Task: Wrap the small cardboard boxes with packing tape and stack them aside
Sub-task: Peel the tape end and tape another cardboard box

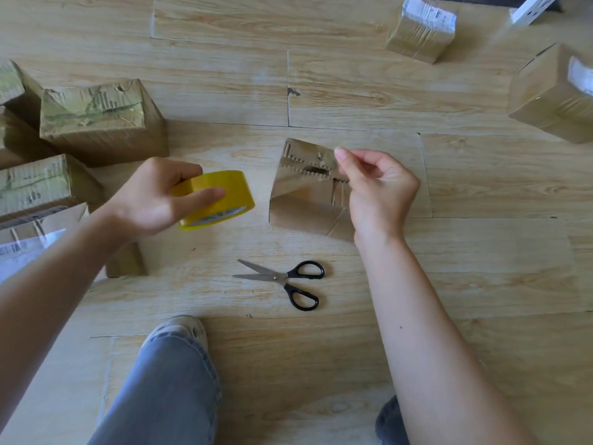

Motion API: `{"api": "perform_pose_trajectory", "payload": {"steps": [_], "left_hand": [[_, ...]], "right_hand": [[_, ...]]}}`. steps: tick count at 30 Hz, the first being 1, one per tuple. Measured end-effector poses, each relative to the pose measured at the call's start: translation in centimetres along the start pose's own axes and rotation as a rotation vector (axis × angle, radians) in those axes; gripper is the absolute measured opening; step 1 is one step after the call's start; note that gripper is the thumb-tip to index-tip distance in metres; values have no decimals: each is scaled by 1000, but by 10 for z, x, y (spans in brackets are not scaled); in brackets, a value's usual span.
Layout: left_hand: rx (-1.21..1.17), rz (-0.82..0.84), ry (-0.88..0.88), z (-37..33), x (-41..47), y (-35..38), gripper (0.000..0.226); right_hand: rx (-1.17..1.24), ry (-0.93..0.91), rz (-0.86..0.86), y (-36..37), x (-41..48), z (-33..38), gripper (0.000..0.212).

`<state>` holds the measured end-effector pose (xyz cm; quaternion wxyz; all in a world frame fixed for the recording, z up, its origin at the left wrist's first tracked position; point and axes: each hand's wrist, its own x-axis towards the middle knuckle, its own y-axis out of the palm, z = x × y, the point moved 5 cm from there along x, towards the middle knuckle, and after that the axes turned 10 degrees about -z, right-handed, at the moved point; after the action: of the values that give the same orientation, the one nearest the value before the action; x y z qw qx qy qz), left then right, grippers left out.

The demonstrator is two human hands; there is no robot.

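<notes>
A small cardboard box (300, 210) with a torn, jagged top seam sits on the wooden floor at centre. My left hand (150, 197) grips a yellow roll of packing tape (224, 203) just left of the box. Over the box's right side, my right hand (378, 191) has its fingers curled, and thumb and fingertips pinch what looks like the end of a clear tape strip. A glossy sheen spans the box's top between roll and hand.
Black-handled scissors (288, 281) lie open on the floor in front of the box. Several worn boxes (99, 120) cluster at the left, one with a white label. Two tape-wrapped boxes (420, 30) (552, 94) sit at the far right. My jeans-clad leg (170, 387) and shoe are below.
</notes>
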<state>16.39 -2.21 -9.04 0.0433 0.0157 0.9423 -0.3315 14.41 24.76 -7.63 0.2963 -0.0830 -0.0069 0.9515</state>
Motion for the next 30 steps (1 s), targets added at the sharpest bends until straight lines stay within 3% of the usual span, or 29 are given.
{"api": "perform_pose_trajectory", "payload": {"steps": [5,9,13,16,20,22,27,30], "left_hand": [[421,-159,-52,3,18,-7,73],[133,-25,-71,5,26,-5,77],[-217,60,-138,5,31,-14,96],[-82,22,-126,-1,40,-12,83],[328,-98,-103,-11,58,-12,55],[425,-101,-142,-15,63,-13,59],[409,-14,-131,-35,74,-6,74],[444,3,-123,-42,83,-1,68]], "right_hand": [[4,0,-60,-18,13,4,11],[6,76,-141,-31,23,0,11],[20,101,-188,-47,38,-2,7],[21,126,-194,-51,39,-7,6],[56,175,-284,-67,38,-13,7],[72,180,-304,-78,41,-14,11],[57,246,-348,-91,47,-22,12],[61,280,-377,-95,53,-29,13]]}}
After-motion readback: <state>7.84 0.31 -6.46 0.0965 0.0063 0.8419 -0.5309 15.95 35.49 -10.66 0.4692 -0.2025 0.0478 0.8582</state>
